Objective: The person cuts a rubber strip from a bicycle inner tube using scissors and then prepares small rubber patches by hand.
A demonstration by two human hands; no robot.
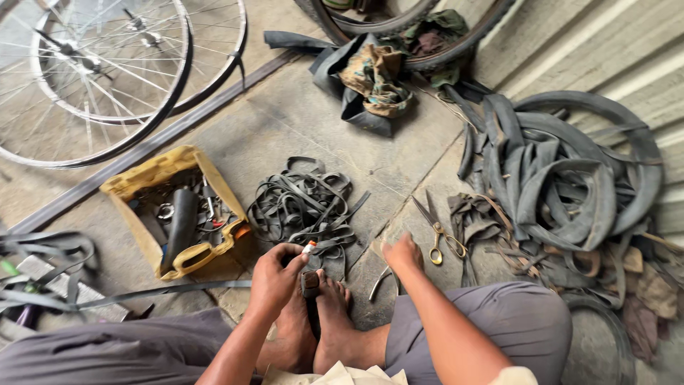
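a: what sits farthest out from the grip?
b: spoked wheels (pixel 107 71) up left; a heap of limp, matte black inner tubes (pixel 563 178) off right; nearer, a tangle of cut rubber strips (pixel 303 203), a yellow can of tools (pixel 178 214), brass-handled scissors (pixel 436 232).
a: and the hands?
b: left hand (pixel 274 274) pinches a small glue tube (pixel 308 248) over a dark rubber piece (pixel 310 284) pinned between bare feet; looks like gluing; pressing calls for steady aim.
a: right hand (pixel 402 253)?
b: resting on concrete, fingers loosely curled, holding nothing.
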